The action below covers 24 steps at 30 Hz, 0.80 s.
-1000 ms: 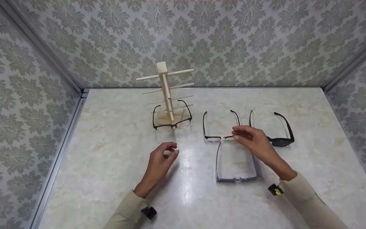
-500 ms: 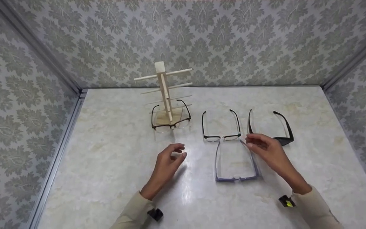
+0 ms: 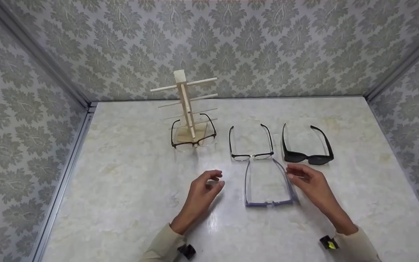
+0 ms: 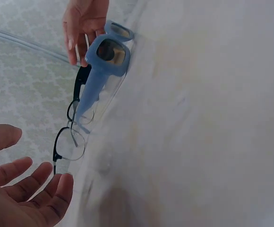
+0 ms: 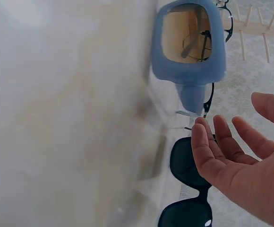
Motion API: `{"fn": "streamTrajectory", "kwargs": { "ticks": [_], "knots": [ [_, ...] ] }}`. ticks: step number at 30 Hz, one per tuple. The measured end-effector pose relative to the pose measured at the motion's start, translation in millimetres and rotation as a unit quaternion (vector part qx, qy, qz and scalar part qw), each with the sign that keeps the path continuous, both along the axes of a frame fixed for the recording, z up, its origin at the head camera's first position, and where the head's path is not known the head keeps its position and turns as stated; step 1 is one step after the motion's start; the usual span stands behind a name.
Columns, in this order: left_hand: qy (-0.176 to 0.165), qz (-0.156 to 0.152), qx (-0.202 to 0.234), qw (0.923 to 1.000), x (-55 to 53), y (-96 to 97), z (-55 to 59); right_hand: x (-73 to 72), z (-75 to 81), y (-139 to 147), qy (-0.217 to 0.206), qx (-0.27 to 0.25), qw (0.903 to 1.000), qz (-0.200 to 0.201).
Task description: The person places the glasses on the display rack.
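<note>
My left hand [image 3: 204,194] hovers over the table left of the blue-framed glasses [image 3: 269,204], its fingers loosely bent around nothing. Near the right temple of those glasses hangs my right hand [image 3: 315,185], also holding nothing; in the right wrist view its fingers [image 5: 229,144] are relaxed and spread. Just beyond it lie black sunglasses [image 3: 307,158] with their temples unfolded toward the back. Dark half-rim eyeglasses [image 3: 253,157] rest behind the blue pair, temples pointing away. Another dark-rimmed pair of eyeglasses [image 3: 195,144] is at the lowest level of a wooden glasses stand [image 3: 185,98].
The stand has several crossbars sticking out sideways and stands toward the back left of the marbled table [image 3: 122,182]. Patterned wall panels [image 3: 231,43] enclose the back and both sides. A metal rail [image 3: 64,185] runs along the left edge.
My right hand has drawn back to the right and toward me, uncovering the half-rim eyeglasses and then the sunglasses. My left hand has shifted slightly right and nearer. The glasses have stayed in place.
</note>
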<state>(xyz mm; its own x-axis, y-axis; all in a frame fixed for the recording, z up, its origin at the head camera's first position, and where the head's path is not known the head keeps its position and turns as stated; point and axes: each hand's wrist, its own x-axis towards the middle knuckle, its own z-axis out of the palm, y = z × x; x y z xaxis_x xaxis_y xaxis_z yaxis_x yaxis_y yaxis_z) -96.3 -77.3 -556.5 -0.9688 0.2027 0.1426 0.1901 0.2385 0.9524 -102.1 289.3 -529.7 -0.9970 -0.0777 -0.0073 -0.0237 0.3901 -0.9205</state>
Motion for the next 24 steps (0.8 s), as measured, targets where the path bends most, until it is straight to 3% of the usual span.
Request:
{"fn": "streamTrajectory", "kwargs": {
  "ticks": [7, 14, 24],
  "knots": [
    [-0.008, -0.017, -0.015, 0.9997, 5.8, 12.6, -3.9, 11.7, -10.9, 5, -0.025, 0.01, 0.9996, -0.011],
    [-0.029, -0.028, -0.018, 0.999, 9.2, 20.0, -5.6, 18.8, -18.1, 7, -0.042, 0.013, 0.999, 0.006],
    [-0.055, -0.054, -0.025, 0.9967, 15.8, 33.6, -6.2, 30.9, -23.1, 13, -0.046, -0.014, 0.9988, 0.005]
  ]
}}
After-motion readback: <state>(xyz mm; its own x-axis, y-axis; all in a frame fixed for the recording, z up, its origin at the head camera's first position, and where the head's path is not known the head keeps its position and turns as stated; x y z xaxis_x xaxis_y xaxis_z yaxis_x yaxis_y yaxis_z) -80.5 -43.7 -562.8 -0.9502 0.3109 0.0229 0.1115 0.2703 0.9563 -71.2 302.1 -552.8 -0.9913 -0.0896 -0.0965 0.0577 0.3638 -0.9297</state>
